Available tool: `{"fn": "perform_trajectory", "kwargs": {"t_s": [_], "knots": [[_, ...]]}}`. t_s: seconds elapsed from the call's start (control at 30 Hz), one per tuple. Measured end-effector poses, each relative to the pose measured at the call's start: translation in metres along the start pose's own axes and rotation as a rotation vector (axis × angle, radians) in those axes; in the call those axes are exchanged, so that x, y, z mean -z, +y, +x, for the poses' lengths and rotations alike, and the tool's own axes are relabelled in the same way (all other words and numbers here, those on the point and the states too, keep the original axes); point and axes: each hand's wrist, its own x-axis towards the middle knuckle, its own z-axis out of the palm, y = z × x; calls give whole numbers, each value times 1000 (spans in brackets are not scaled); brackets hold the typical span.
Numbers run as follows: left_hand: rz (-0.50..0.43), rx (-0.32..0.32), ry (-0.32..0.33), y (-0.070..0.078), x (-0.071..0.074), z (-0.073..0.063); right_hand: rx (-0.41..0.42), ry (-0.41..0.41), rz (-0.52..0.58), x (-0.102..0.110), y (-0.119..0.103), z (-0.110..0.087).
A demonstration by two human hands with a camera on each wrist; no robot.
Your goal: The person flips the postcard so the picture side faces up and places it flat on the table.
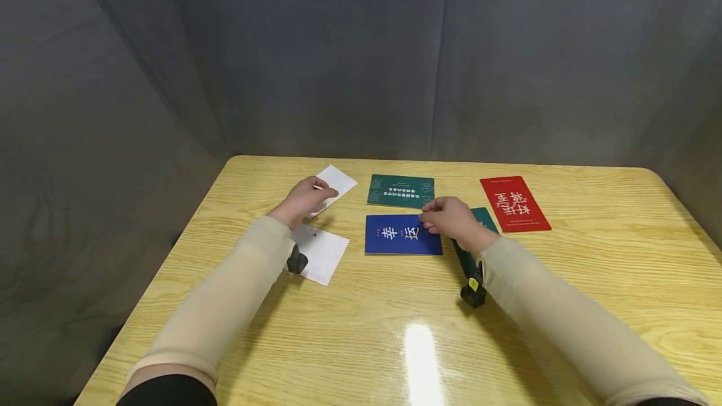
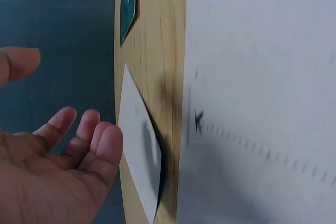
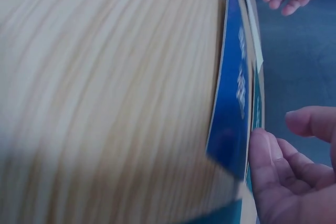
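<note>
My left hand (image 1: 306, 198) hovers over a tilted white card (image 1: 340, 178), and in the left wrist view its thumb and fingers stand apart with nothing between them. Nearer to me, a second white card (image 1: 326, 254) lies partly covered by the left wrist. My right hand (image 1: 451, 218) is above the right end of a blue card (image 1: 379, 243) with white characters. The right wrist view shows a gap between that thumb and the loosely bent fingers (image 3: 262, 156); whether they touch a card I cannot tell. Under the right wrist lies a green card (image 1: 485, 218), partly hidden.
Behind the blue card lies another green card (image 1: 400, 184) with white print. A red card (image 1: 516, 205) lies farther right. All rest on a wood-grain table (image 1: 350, 343), with a dark grey curtain (image 1: 338, 55) behind its far edge.
</note>
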Motion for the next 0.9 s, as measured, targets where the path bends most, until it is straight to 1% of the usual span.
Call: {"fn": "perform_trajectory", "kwargs": {"t_s": [0.1,0.23,0.4,0.6,0.7,0.83,0.9], "knots": [[-35,9,28,-3,10,3,17,-36,78,-6,-5,1],[-30,16,77,-7,20,6,16,-71,161,-14,-12,1],[-16,29,133,-12,29,11,-9,-99,221,-25,-20,5],[-27,61,163,-18,37,19,-9,-130,264,-40,-33,8],[-31,65,164,-20,41,22,10,-152,296,-47,-41,8],[-35,46,127,-21,44,25,16,-175,346,-56,-45,10],[-27,37,125,-22,47,25,11,-180,371,-63,-46,14]]}}
